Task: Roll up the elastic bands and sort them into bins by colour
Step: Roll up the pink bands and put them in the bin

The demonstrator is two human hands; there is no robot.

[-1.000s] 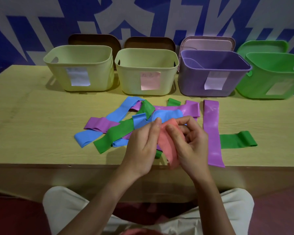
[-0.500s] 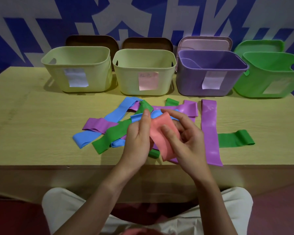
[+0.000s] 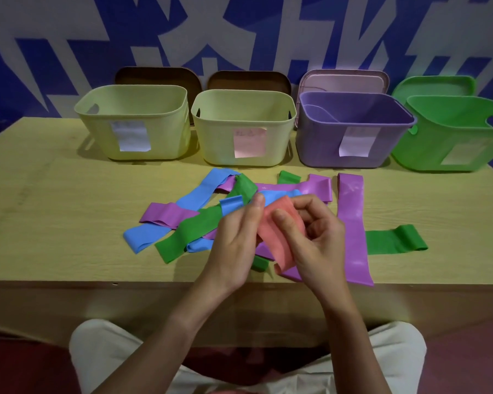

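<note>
A red band [image 3: 271, 231] is held between both hands above the near edge of the table [image 3: 54, 217], over the pile of loose bands. It lies at 3 o'clock of the left hand [image 3: 234, 243] and at 9 o'clock of the right hand [image 3: 316, 240], and its lower end hangs free toward 6 o'clock. The band is pinched by the left hand between thumb and curled fingers at its upper left edge. It is gripped by the right hand with the thumb laid across its front and the fingers curled behind its top.

Four bins are counted along the far side of the table, at 12 o'clock of the hands: two pale yellow bins [image 3: 134, 123] [image 3: 244, 126], one purple bin [image 3: 353, 129] and one green bin [image 3: 450, 135]. A paper label is seen on the front of each. Four lids are leaned behind them: two brown lids [image 3: 157, 76] [image 3: 248, 81], one pink lid [image 3: 345, 81] and one green lid [image 3: 436, 85].

On the table, one long purple band [image 3: 352, 223] is laid flat at 3 o'clock of the right hand, and a green band [image 3: 396, 240] is seen beyond it. At 9 o'clock of the left hand, blue bands [image 3: 199, 194], another green band [image 3: 188, 237] and a folded purple band [image 3: 165, 214] are crossed over one another; their exact number cannot be told where they overlap.

Both forearms are brought in from 6 o'clock and angled toward each other, with the backs of the hands turned up.
</note>
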